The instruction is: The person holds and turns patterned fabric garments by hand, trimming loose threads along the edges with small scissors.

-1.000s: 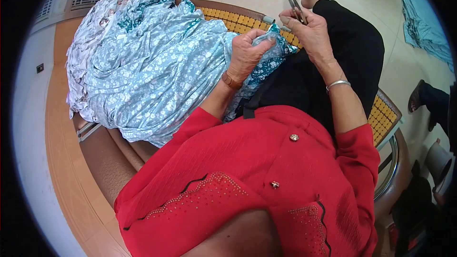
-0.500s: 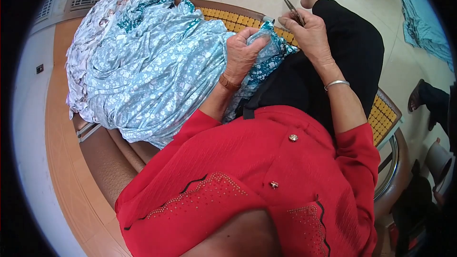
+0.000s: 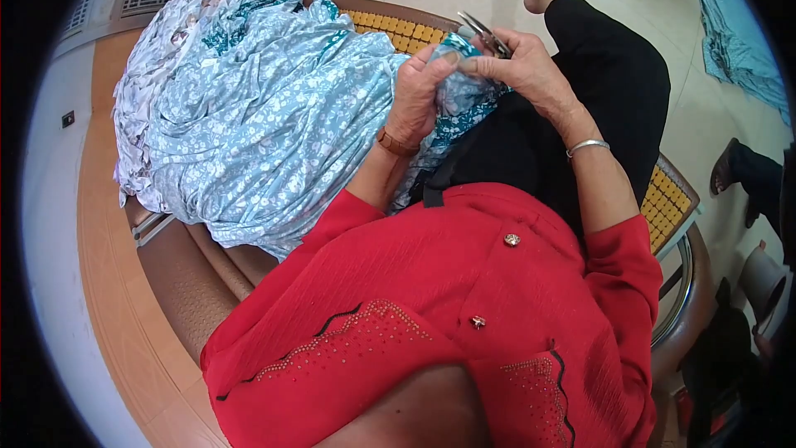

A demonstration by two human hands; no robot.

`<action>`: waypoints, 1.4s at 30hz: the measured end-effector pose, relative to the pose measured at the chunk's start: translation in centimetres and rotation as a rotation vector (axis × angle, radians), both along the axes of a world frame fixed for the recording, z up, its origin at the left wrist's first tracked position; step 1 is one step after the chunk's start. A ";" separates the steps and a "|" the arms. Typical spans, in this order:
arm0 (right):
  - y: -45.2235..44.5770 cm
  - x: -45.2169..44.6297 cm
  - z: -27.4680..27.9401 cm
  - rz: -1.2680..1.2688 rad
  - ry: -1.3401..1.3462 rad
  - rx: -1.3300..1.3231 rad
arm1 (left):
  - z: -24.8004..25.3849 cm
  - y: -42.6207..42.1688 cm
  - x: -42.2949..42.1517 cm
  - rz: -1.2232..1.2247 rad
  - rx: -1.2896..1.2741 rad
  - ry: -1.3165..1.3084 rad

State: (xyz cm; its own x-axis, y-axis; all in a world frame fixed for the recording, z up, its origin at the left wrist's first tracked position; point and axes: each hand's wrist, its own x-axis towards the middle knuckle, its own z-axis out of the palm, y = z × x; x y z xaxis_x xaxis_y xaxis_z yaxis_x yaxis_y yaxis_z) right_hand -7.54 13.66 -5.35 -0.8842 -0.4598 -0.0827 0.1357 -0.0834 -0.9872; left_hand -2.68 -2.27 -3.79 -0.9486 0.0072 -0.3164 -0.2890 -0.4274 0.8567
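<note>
Pinching the floral cloth [image 3: 461, 98] near the far edge of the bench [image 3: 400, 10], the left hand [image 3: 417, 93] sat nearer it; the right hand [image 3: 532, 68] gripped scissors [image 3: 497, 45] — tips slanting toward that edge.

Head camera looked forward and down, close in, over red top [image 3: 531, 299] onto left hand [image 3: 419, 87], right hand [image 3: 531, 70].

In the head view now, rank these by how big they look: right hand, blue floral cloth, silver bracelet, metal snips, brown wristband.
1. Blue floral cloth
2. Right hand
3. Metal snips, partly hidden
Silver bracelet and brown wristband look too alike to rank.
</note>
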 end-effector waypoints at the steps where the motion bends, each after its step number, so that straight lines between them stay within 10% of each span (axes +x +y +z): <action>1: -0.1 0.0 -0.1 0.054 -0.009 0.008 | 0.2 -0.2 -0.1 0.004 0.024 0.023; 11: 0.6 -0.2 0.8 -0.046 -0.409 -0.245 | 0.5 -0.5 -0.6 -0.028 0.013 0.059; 42: 0.4 -0.4 0.9 -0.227 -0.403 -0.116 | 0.5 -1.5 -0.6 -0.159 -0.106 0.022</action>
State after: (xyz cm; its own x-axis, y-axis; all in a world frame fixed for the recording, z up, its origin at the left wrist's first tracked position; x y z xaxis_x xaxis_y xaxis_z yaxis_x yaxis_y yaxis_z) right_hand -7.92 14.03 -4.40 -0.8711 -0.2858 -0.3994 0.4719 -0.2621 -0.8418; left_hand -3.24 -3.75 -3.28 -0.9448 0.1256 -0.3026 -0.3265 -0.2844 0.9014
